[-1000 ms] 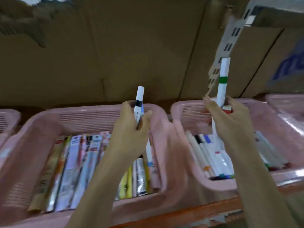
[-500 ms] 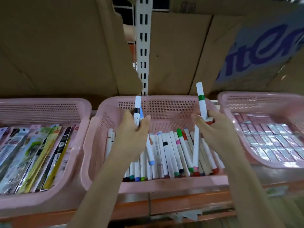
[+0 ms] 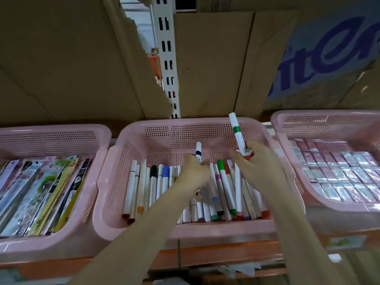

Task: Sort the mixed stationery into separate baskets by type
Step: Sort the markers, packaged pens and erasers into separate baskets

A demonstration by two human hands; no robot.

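Both my hands work inside the middle pink basket (image 3: 205,123), where white markers (image 3: 224,186) lie side by side in a row, their coloured ends toward 6 o'clock. My left hand (image 3: 193,171) curls its fingers and thumb round a marker with a black band (image 3: 198,151), whose tip pokes out toward 12 o'clock above my knuckles. My right hand (image 3: 258,163) grips a marker with a green band (image 3: 236,131), which stands nearly upright and leans slightly toward 11 o'clock; a red-and-white piece shows against my fingers at its base, and what it is I cannot tell. At 9 o'clock, a second pink basket (image 3: 61,130) holds flat packaged items (image 3: 41,194) stacked on edge. At 3 o'clock, a third pink basket (image 3: 308,118) holds rows of small wrapped packs (image 3: 337,171). Cardboard boxes (image 3: 61,58) stand behind all three baskets.
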